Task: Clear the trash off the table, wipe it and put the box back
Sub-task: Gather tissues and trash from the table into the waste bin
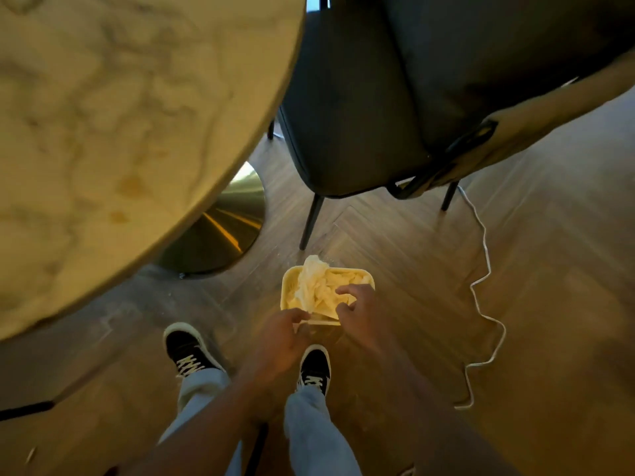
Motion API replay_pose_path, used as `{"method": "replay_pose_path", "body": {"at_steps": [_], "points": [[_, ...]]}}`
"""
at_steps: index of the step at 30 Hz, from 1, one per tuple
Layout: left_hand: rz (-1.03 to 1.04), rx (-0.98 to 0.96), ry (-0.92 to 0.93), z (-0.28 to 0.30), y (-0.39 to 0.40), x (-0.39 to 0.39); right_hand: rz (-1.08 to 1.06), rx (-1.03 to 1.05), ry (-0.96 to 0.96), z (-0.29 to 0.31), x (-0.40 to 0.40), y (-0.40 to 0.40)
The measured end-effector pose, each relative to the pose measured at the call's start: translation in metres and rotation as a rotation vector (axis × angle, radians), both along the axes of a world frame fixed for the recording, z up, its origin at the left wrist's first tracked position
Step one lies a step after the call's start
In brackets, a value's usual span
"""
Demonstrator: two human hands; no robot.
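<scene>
A small pale bin [286, 286] stands on the wooden floor below me, stuffed with crumpled white tissues [318, 285] that rise above its rim. My left hand [287, 338] is at the bin's near edge, its fingers curled around the rim and pinching a bit of tissue. My right hand [359, 310] hovers over the bin's right side with fingers spread, the fingertips touching the paper. The round marble table [103, 132] fills the upper left; brownish stains [132, 187] show on its top near the edge.
The table's brass base [223, 228] sits left of the bin. A dark upholstered chair [360, 115] with thin black legs stands behind it. A white cable [484, 269] snakes over the floor at right. My feet in black sneakers [187, 348] are just before the bin.
</scene>
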State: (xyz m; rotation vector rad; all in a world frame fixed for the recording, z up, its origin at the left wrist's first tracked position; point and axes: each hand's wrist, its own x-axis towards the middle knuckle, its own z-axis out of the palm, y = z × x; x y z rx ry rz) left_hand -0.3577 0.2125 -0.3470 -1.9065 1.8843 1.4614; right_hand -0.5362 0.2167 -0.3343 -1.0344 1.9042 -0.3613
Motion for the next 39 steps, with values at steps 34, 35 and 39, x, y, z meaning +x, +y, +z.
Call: {"method": "replay_pose_path", "body": {"at_steps": [34,35,39], "points": [[0.444,-0.432,0.175,0.346,-0.176,0.177,0.275,-0.375,-0.118,0.335,0.131,-0.244],[0.447,-0.424,0.175,0.346,-0.191,0.183,0.281,-0.371,-0.110,0.334,0.140,-0.262],[0.454,-0.404,0.178,0.346,-0.251,0.208,0.325,-0.375,-0.034,0.322,0.175,-0.337]]}}
